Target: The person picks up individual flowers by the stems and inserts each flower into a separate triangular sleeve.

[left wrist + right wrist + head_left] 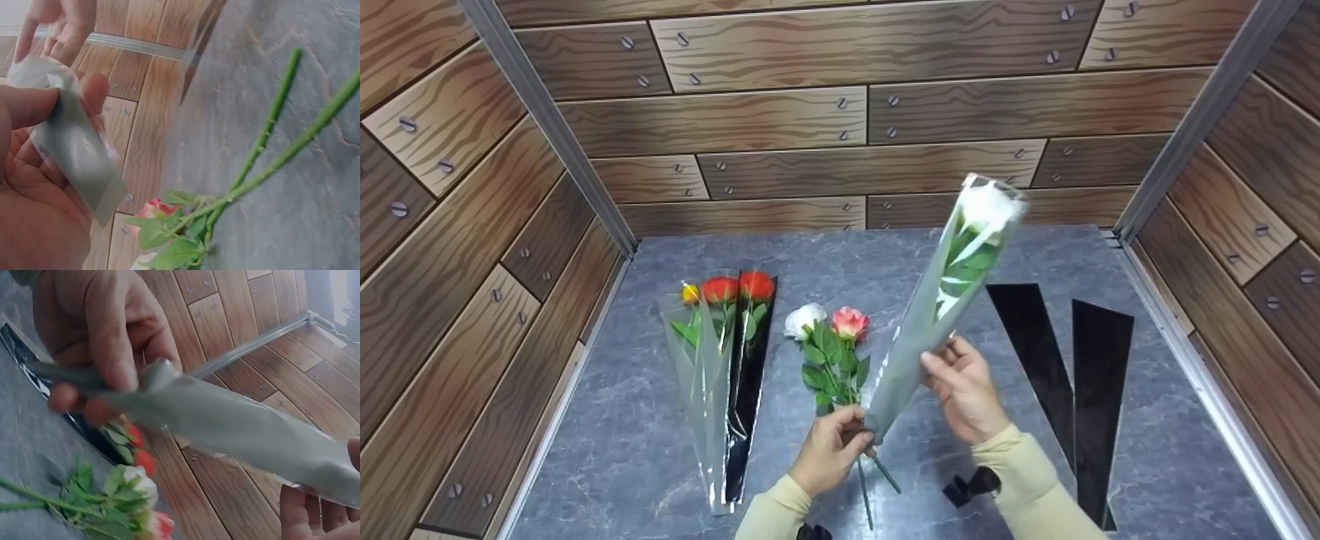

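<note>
A wrapped white rose (990, 210) stands tilted up to the right in a clear-and-grey sleeve (904, 367). My left hand (826, 454) pinches the sleeve's narrow lower end between thumb and fingers. Higher up, my right hand (969, 394) holds the sleeve's side, its thumb in front; the right wrist view shows its fingers (306, 512) beneath the wrap. Under the left hand, a loose white rose (804, 321) and a pink rose (850, 324) lie with crossed stems (281, 146) on the grey surface.
Wrapped flowers lie at left: two red roses (721, 289) and a yellow bloom (690, 294), in grey and black sleeves. Two flat black sleeves (1035, 337) lie at right. Wood-patterned walls (780, 120) enclose the back and sides of the marbled surface (607, 420).
</note>
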Available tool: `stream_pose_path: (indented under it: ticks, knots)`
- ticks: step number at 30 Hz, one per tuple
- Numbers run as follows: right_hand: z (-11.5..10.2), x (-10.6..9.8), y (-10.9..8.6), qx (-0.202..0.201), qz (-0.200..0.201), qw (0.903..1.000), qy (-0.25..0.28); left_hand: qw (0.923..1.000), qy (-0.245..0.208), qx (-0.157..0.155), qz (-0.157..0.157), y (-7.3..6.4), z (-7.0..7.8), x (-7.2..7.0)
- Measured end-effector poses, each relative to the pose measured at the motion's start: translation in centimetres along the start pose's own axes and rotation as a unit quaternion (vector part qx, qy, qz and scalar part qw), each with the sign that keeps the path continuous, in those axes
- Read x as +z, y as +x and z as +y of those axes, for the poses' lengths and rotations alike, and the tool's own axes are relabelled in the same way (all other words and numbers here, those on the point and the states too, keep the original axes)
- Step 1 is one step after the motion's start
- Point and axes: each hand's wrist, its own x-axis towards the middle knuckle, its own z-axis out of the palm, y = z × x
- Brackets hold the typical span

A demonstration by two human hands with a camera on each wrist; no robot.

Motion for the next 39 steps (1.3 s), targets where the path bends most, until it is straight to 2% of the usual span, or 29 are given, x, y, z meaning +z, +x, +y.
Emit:
stream_pose_path:
  ticks: [3, 8, 11, 15, 20, 24, 26, 30, 33, 35, 39]
  knots:
    - [0.9, 0.6, 0.2, 0.013, 0.019, 0.9996, -0.019, 0.9997, 0.022, -0.005, -0.001, -0.5, 0.0, 0.1]
    - [2.0, 1.4, 0.2, -0.011, 0.031, 0.9951, -0.094, 0.9966, 0.077, -0.024, 0.017, -0.9, 0.3, 0.1]
    - [2.7, 1.9, 0.0, -0.022, 0.032, 0.9894, -0.14, 0.9963, 0.07, -0.035, 0.037, -0.9, 0.7, 0.0]
    - [4.0, 2.7, 0.0, -0.018, 0.02, 0.9849, -0.171, 0.9953, 0.061, -0.037, 0.066, -1.2, 1.0, -0.2]
    - [5.8, 4.0, 0.7, 0.016, 0.0, 0.9848, -0.173, 0.9931, 0.054, -0.047, 0.093, -1.8, 1.0, -1.0]
    - [7.7, 5.2, 1.5, 0.069, -0.02, 0.9858, -0.152, 0.988, 0.055, -0.081, 0.12, -2.3, 1.1, -2.6]
    - [8.8, 5.8, 1.7, 0.098, -0.03, 0.9841, -0.145, 0.9834, 0.065, -0.103, 0.135, -2.5, 1.3, -3.6]
    - [11.3, 6.7, 1.7, 0.149, -0.043, 0.9721, -0.176, 0.9706, 0.117, -0.132, 0.164, -3.0, -0.9, -6.1]
    - [13.4, 7.2, 1.7, 0.172, -0.049, 0.961, -0.211, 0.9564, 0.17, -0.141, 0.191, -3.3, -2.7, -8.1]
    - [14.7, 7.5, 1.8, 0.187, -0.05, 0.9565, -0.218, 0.9475, 0.196, -0.144, 0.208, -3.5, -2.8, -9.1]
    - [17.0, 8.1, 1.8, 0.208, -0.04, 0.9528, -0.218, 0.9285, 0.233, -0.169, 0.234, -3.6, -3.2, -10.8]
